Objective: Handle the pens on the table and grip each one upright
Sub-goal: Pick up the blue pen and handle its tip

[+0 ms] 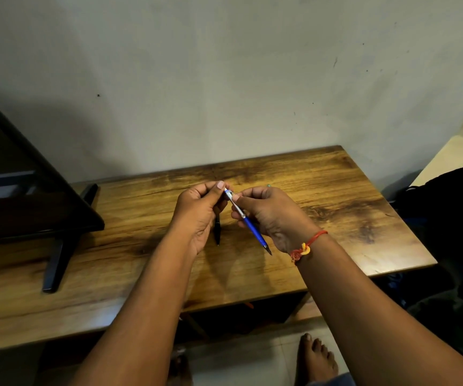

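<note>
A: Which step is in hand?

B: A blue pen [248,222] is held above the wooden table [364,218] by both hands. Its silver clip end is pinched by the fingertips of the left hand [196,213], while the barrel is grasped in the curled fingers of the right hand [273,215]. The pen is tilted, its dark tip pointed down and toward the person, so it is judged that the upright grip is not yet reached.

A: What is called for next?

B: Probably the barrel has to be turned until it stands vertical, with one hand released once the other is closed firmly round it.

A: How is the pen described?

B: A slim blue barrel, a silvery upper section with a pale cap, and a dark point are seen.

A: Are other pens noted?

B: A black pen [217,232] is left lying on the table, just behind the left hand and partly hidden by it. A small greenish object is glimpsed behind the right hand, but it cannot be identified.
</note>
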